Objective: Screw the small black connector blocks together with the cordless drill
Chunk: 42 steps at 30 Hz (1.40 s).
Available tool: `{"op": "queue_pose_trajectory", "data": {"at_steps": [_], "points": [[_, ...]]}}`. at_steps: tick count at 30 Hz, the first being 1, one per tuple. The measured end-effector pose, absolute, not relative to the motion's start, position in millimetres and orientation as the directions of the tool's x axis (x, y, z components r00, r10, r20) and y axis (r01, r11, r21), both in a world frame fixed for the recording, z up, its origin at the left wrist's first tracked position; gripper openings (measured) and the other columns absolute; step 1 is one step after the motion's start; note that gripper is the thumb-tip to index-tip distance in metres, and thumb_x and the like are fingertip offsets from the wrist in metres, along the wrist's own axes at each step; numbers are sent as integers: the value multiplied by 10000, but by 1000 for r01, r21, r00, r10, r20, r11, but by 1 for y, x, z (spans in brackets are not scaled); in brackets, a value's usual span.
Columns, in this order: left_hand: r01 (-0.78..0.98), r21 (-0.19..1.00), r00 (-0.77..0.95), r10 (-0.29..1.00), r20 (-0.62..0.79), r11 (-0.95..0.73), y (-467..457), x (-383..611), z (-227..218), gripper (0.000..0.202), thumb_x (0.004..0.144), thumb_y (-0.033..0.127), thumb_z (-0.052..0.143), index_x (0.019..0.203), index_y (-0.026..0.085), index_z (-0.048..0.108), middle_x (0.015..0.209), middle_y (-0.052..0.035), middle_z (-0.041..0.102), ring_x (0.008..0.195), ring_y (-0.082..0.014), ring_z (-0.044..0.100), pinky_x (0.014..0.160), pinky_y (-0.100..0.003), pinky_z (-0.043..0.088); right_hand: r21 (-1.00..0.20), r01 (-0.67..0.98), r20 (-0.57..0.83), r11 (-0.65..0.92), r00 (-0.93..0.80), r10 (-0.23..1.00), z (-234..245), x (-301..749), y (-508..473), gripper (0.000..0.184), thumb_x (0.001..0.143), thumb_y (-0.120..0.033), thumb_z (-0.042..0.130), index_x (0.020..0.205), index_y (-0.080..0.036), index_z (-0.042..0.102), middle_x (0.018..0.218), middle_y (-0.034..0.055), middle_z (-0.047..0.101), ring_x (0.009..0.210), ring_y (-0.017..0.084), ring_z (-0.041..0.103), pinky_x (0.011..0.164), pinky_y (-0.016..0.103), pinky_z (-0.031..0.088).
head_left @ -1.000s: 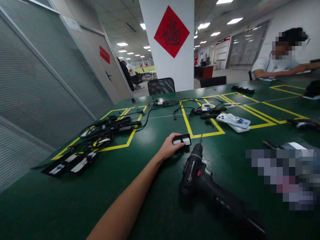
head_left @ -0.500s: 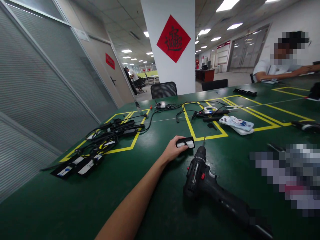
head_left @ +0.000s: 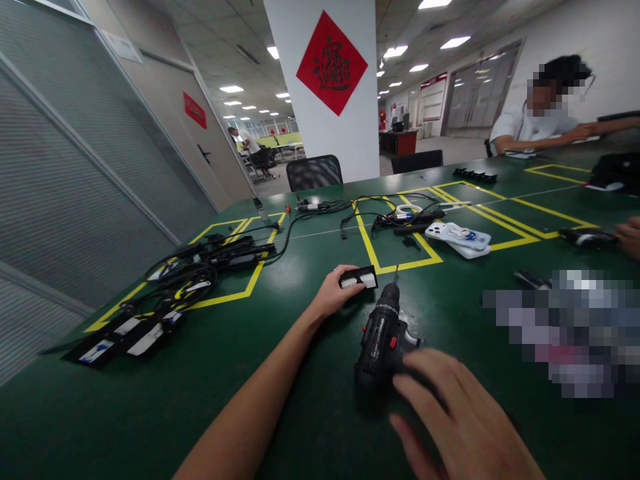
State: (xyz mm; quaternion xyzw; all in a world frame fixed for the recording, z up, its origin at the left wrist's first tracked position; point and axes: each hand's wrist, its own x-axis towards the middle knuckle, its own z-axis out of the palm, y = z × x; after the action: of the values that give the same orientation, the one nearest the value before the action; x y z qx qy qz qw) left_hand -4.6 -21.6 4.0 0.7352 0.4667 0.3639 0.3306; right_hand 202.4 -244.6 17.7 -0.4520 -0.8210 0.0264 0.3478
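My left hand (head_left: 331, 295) grips a small black rectangular piece with white patches (head_left: 369, 279), held low over the green table. Just to its right lies a black cordless drill (head_left: 379, 341) with red buttons, its thin bit pointing away from me. Over the drill's handle is my right hand (head_left: 467, 417), fingers apart and slightly curled, with nothing in its grasp. That hand hides most of the handle, and I cannot tell whether it touches it.
Black cables and labelled black parts (head_left: 145, 327) crowd the left side. Two phones (head_left: 459, 237), a white ring (head_left: 409, 210) and more cables lie beyond the drill. A co-worker (head_left: 537, 127) sits at the far right; another person's hand (head_left: 630, 237) shows at the right edge.
My right hand has come into view and reached over the drill's handle. The left hand still holds the black piece. The view has turned slightly right, and another person's hand appears at the right edge.
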Motion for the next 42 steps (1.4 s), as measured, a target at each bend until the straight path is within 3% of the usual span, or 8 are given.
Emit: {"op": "queue_pose_trajectory", "data": {"at_steps": [5, 8, 17, 22, 24, 28, 35, 42], "points": [[456, 819, 312, 924, 221, -349, -21, -4, 4, 483, 721, 394, 642, 1136, 170, 541, 1045, -67, 613, 856, -182, 591, 739, -283, 475, -33, 947, 151, 319, -310, 939, 37, 194, -203, 648, 743, -107, 584, 1366, -99, 404, 1301, 248, 491, 964, 370, 575, 734, 526, 498], [470, 807, 298, 925, 236, -358, -20, -3, 4, 473, 718, 392, 640, 1124, 169, 549, 1031, -63, 619, 883, -193, 589, 780, -304, 474, -18, 968, 74, 252, -250, 965, 39, 184, -200, 696, 745, -90, 536, 1409, -130, 332, 1309, 232, 486, 907, 333, 596, 669, 463, 518], [472, 815, 311, 928, 205, -337, -30, 0, 9, 489, 720, 393, 635, 1145, 172, 539, 1042, -55, 620, 827, -173, 590, 724, -277, 472, -219, 942, 58, 255, -249, 967, 57, 201, -191, 896, 687, -186, 594, 1461, -227, 144, 1080, 129, 615, 700, 260, 657, 599, 370, 503], [442, 811, 332, 910, 250, -384, -33, 1, 14, 456, 724, 365, 639, 1142, 198, 569, 1072, -54, 598, 844, -162, 577, 746, -278, 465, -782, 610, 46, 126, -146, 988, 73, 240, -207, 912, 674, -148, 587, 1447, -294, 125, 1057, 48, 622, 694, 172, 631, 589, 272, 488], [442, 795, 353, 895, 272, -416, -34, 1, 15, 381, 728, 367, 637, 1069, 197, 624, 1034, -57, 596, 856, -165, 567, 766, -287, 459, -877, 473, 60, 85, -69, 996, 77, 250, -215, 734, 708, -177, 574, 1385, -243, 299, 956, 32, 631, 703, 171, 615, 614, 272, 486], [395, 801, 397, 870, 294, -450, -36, 1, 15, 258, 736, 344, 642, 937, 188, 684, 992, -62, 580, 884, -167, 557, 791, -293, 452, -959, 280, 46, 53, -34, 998, 76, 252, -223, 225, 838, -355, 492, 954, -197, 604, 677, 3, 592, 673, 185, 578, 661, 307, 473], [426, 797, 383, 883, 270, -429, -39, 0, 14, 250, 743, 358, 640, 923, 191, 686, 1020, -65, 568, 939, -180, 544, 834, -308, 439, -999, 5, -43, -43, -54, 998, 59, 247, -223, 268, 848, -432, 515, 787, -205, 643, 703, 9, 621, 710, 177, 587, 735, 297, 462], [384, 824, 398, 880, 260, -417, -39, 0, 16, 251, 725, 325, 670, 938, 193, 680, 1087, -80, 564, 1015, -199, 537, 895, -327, 425, -995, -76, -54, -62, -103, 993, 63, 251, -205, 274, 843, -416, 540, 938, -194, 671, 774, 49, 678, 759, 205, 621, 700, 300, 492]]}}
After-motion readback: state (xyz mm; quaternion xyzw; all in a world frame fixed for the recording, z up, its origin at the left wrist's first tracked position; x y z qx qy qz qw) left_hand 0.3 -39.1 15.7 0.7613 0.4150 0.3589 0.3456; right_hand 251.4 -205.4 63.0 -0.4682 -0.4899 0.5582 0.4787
